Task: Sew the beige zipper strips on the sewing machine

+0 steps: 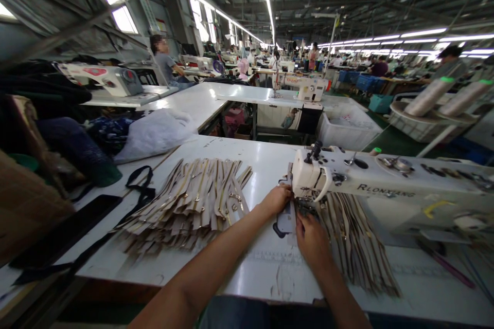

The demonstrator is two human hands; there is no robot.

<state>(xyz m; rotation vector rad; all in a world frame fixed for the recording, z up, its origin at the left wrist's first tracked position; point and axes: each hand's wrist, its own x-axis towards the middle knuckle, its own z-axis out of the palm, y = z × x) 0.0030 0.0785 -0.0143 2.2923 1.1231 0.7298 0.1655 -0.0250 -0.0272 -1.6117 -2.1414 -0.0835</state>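
Both my hands are at the needle of the sewing machine (370, 180), on one small pale piece.

The pale piece (286, 220), light grey with a dark rim, lies flat on the counter (266, 262) between my hands. My left hand (276, 199) rests on its far end with the fingers curled; I cannot tell how tightly. My right hand (311, 239) pinches its near edge. Left of my left hand fans a heap of beige strips (193, 200); a second heap (357, 247) lies just right of my right hand. Beyond the machine is a white bin (347, 133), its contents unclear. Bare counter runs from my hands to the near edge.
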